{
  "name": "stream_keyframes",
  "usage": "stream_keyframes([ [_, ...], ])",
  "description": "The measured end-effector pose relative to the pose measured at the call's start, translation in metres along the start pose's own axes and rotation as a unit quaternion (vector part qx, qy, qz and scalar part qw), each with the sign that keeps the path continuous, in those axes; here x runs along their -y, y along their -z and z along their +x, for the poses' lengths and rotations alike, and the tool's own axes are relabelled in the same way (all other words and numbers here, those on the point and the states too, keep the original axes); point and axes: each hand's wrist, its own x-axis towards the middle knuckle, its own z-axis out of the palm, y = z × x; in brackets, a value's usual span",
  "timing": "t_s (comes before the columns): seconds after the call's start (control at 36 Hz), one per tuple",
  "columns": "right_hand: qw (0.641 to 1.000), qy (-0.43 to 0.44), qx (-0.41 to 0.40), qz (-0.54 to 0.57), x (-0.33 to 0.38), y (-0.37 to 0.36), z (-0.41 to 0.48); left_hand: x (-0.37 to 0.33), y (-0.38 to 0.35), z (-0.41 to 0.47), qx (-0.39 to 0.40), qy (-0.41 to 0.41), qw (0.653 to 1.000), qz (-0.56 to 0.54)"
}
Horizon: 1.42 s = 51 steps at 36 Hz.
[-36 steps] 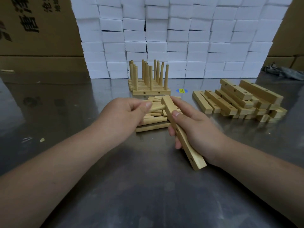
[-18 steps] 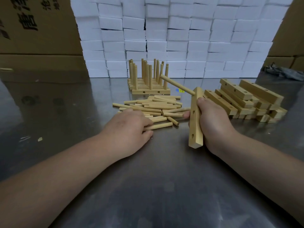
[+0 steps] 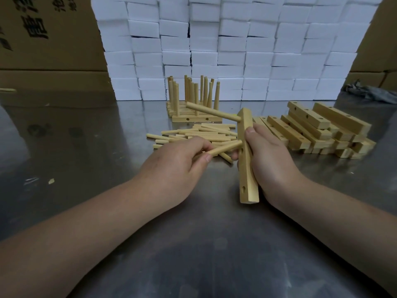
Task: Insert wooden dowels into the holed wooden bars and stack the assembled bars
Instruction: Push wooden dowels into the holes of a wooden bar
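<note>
On held bar [image 3: 247, 168], right face hidden in grip of right hand [image 3: 272, 162]. Left of it, dowel [image 3: 225, 147] tip at hole: seated or not unclear. Farther left, left hand [image 3: 176, 168] covers part of loose dowels [image 3: 206, 132].

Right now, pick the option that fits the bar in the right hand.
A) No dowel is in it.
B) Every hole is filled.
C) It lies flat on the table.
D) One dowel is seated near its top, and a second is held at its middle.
D: one dowel juts from the top of the bar gripped by the right hand, the left hand pinches a second dowel with its tip at the bar's middle, and the lower hole is empty.
</note>
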Motion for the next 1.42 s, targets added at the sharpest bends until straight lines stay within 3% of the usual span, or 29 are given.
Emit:
stream_keyframes([
  [0.42, 0.999, -0.007, 0.015, 0.045, 0.001, -0.001, -0.004, -0.001, 0.003, -0.002, -0.027, -0.015, 0.999, -0.01],
  [0.69, 1.0, 0.002, 0.003, -0.005, -0.001, 0.0, -0.003, -0.002, 0.007, -0.002, -0.024, -0.053, 0.998, 0.013],
  [1.03, 0.993, 0.089, 0.049, -0.054, 0.003, 0.001, -0.008, -0.003, 0.01, -0.002, -0.051, -0.097, 0.994, -0.011],
  [1.42, 0.994, 0.09, 0.051, -0.034, 0.005, 0.0, -0.013, 0.0, 0.006, -0.002, -0.026, -0.064, 0.994, -0.087],
])
